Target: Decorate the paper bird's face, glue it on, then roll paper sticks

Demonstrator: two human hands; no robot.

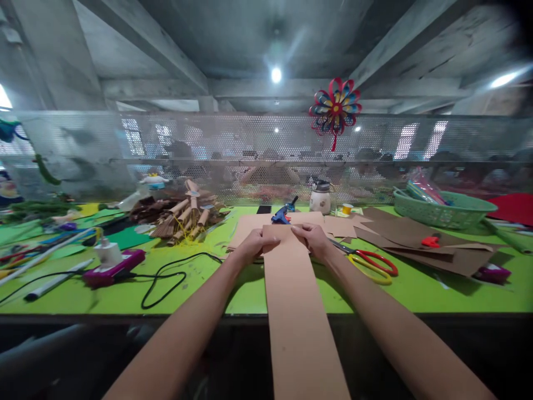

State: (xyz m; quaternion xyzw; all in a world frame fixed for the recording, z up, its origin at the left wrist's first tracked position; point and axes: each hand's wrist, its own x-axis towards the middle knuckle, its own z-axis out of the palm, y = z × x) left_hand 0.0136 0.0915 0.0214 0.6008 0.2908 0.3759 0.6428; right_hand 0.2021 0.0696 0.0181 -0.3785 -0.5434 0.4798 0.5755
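A long strip of tan cardboard (293,311) runs from the middle of the table down past its front edge toward me. My left hand (256,244) is closed on the strip's far left corner, thumb on top. On the far right corner my right hand (312,238) pinches it the same way. Just beyond the strip's far end lies a blue glue gun (281,215), on or beside flat tan cardboard sheets (250,223). Scissors (375,264) with red and yellow handles rest right of my right hand.
A purple power strip (114,268) with a white plug and a looping black cable (166,278) lies left. Rolled brown paper pieces (183,219) are heaped behind it. A white bottle (320,199), brown paper sheets (416,244) and a green basket (445,214) stand or lie toward the right.
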